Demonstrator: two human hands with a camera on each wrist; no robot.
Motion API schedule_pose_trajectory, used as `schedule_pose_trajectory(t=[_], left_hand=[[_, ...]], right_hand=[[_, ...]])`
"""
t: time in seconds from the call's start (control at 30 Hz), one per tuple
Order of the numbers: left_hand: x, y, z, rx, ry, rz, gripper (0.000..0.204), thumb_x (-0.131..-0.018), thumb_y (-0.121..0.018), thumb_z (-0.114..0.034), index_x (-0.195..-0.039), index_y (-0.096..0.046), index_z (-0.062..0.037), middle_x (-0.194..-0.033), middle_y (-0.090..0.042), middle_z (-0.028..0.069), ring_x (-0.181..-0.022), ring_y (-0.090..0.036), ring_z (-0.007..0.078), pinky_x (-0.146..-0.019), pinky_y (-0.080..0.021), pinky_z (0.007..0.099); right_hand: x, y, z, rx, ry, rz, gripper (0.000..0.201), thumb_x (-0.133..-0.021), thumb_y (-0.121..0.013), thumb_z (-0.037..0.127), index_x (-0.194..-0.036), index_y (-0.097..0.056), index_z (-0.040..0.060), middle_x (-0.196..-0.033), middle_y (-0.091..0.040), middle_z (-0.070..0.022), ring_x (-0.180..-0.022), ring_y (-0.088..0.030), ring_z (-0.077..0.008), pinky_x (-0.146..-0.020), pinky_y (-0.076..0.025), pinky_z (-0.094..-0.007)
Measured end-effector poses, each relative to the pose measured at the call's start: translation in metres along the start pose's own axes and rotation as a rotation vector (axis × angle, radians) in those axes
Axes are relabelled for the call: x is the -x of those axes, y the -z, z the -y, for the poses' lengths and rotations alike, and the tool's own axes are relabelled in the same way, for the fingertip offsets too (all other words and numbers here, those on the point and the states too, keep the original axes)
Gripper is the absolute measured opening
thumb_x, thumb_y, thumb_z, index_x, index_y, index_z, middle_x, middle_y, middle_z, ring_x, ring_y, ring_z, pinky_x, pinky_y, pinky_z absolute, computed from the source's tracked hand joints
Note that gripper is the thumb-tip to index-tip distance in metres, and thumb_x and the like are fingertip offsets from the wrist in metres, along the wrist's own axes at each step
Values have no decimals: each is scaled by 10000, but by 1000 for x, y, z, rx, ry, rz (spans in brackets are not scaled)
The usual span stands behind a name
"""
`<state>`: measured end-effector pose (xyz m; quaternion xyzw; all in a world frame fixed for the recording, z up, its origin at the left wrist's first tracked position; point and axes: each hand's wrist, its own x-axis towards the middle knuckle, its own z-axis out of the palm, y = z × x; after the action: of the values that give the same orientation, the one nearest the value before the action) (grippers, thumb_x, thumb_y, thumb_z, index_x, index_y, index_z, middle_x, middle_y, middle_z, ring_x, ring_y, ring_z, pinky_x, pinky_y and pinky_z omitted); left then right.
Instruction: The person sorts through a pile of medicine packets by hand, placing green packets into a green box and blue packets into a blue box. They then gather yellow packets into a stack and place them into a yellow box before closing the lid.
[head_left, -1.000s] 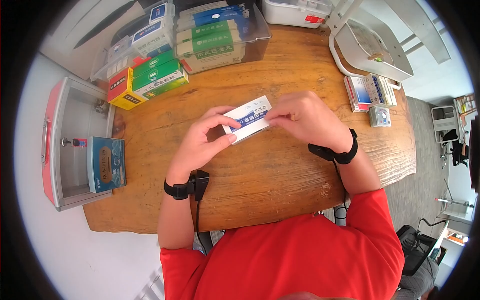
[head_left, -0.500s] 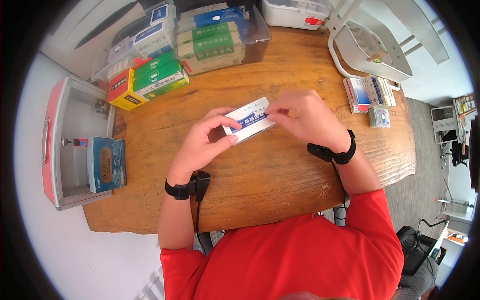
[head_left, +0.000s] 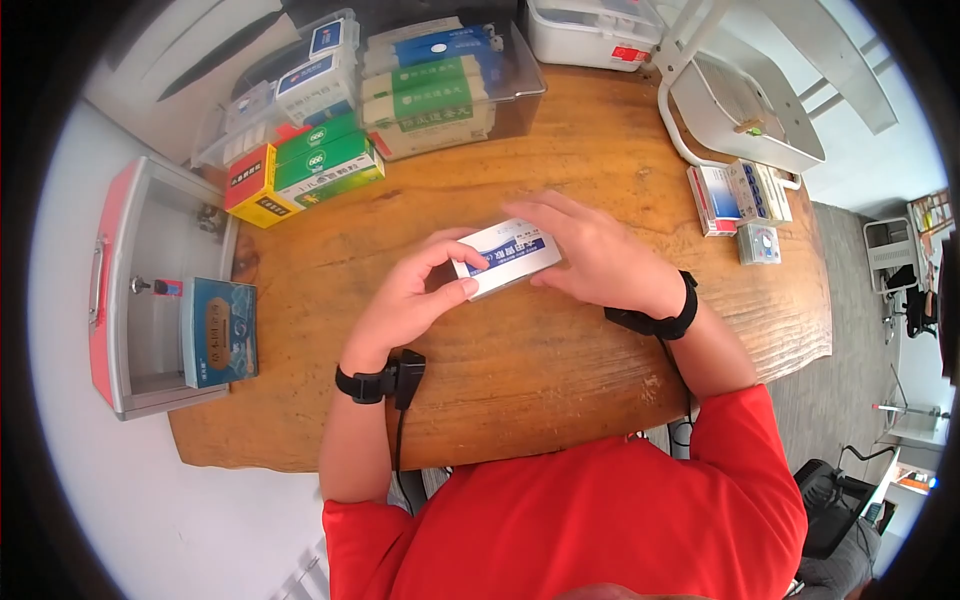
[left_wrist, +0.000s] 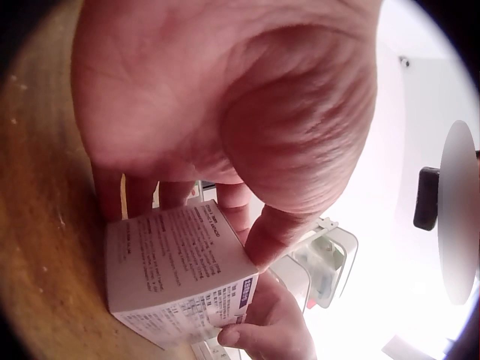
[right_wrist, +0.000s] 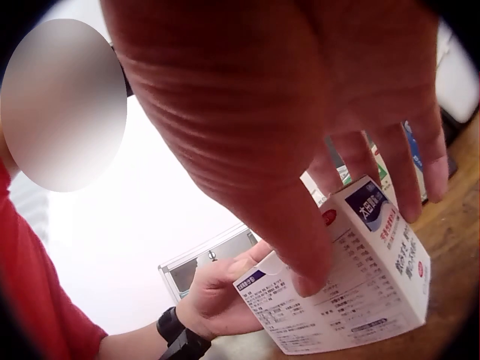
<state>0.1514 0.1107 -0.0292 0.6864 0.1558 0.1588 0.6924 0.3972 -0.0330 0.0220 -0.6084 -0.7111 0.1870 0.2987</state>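
Note:
A white medicine box with blue print is held above the wooden table, tilted in the head view. My left hand grips its left end, with the thumb on the near edge and a finger across the printed top. At the other end, my right hand spans the box, fingers at the far edge and thumb on the near side. Seen from the right wrist, the right thumb lies on the printed face of the box. Its end panel with small text faces the left wrist camera.
At the back left, a clear plastic bin holds medicine packs, with green and yellow boxes before it. A glass-fronted cabinet and a blue box stand left. Several small boxes lie right, by a white basket.
My right hand has shifted from pinching at the box's right end to spreading around that end. The box has come slightly down and right in the head view, still in my left hand.

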Motion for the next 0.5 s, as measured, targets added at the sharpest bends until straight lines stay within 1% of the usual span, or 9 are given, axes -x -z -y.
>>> schedule_pose_trajectory(t=[0.07, 0.13, 0.2, 0.23, 0.3, 0.33, 0.4, 0.5], left_hand=[[-1, 1, 2, -1, 1, 2, 212, -975, -743, -67, -1186, -724, -51, -1487, -609, 124, -1367, -563, 243, -1157, -432, 366], [-1, 2, 2, -2, 3, 3, 225, -970, -757, -72, -1191, -723, -55, -1489, -609, 120, -1366, -563, 240, -1156, -434, 365], [-1, 2, 0, -38, -42, 16, 295, -918, -828, -88, -1193, -724, -67, -1493, -610, 115, -1372, -562, 240, -1161, -431, 368], [0, 2, -2, -40, -43, 13, 295, -918, -828, -88, -1193, -724, -67, -1493, -610, 115, -1372, -562, 240, -1161, -431, 368], [0, 1, -6, -82, -57, 21, 383, -848, -900, -103, -1189, -725, -81, -1504, -603, 110, -1379, -561, 248, -1165, -429, 373], [0, 0, -7, -85, -58, 17, 383, -848, -900, -103, -1189, -725, -81, -1504, -603, 110, -1379, -561, 248, -1165, -429, 373], [0, -1, -8, -121, -59, 1, 434, -808, -931, -105, -1188, -720, -90, -1512, -597, 111, -1385, -559, 259, -1167, -429, 375], [1, -1, -12, -208, -63, -4, 456, -801, -932, -94, -1196, -704, -94, -1522, -586, 111, -1390, -558, 264, -1166, -434, 375]], right_hand=[[0, -1, -2, 9, 5, -11, 744, -764, -886, 46, -1451, -603, 10, -1359, -648, -191, -1219, -659, -426, -1036, -555, -471], [0, 0, -3, 6, 13, -16, 726, -764, -887, 49, -1435, -614, 6, -1353, -652, -192, -1215, -660, -425, -1030, -557, -470], [0, -1, -3, 2, 22, -19, 709, -763, -887, 52, -1420, -625, 2, -1347, -656, -193, -1212, -660, -425, -1023, -559, -470], [0, -2, -4, 8, 30, -30, 702, -763, -887, 51, -1414, -628, 2, -1346, -656, -194, -1207, -662, -426, -1017, -560, -472], [0, -3, -5, 15, 41, -41, 695, -763, -886, 51, -1408, -632, 1, -1346, -657, -195, -1202, -665, -427, -1012, -562, -474], [0, -3, -5, 20, 45, -45, 693, -763, -886, 50, -1406, -633, 1, -1342, -658, -195, -1198, -666, -428, -1008, -563, -475], [-1, -3, -5, 24, 54, -49, 691, -762, -886, 50, -1404, -634, 2, -1338, -660, -195, -1194, -668, -430, -1005, -565, -476], [-1, -3, -2, 13, 50, -46, 694, -756, -892, 50, -1400, -637, 3, -1333, -661, -194, -1187, -670, -431, -997, -567, -477]])
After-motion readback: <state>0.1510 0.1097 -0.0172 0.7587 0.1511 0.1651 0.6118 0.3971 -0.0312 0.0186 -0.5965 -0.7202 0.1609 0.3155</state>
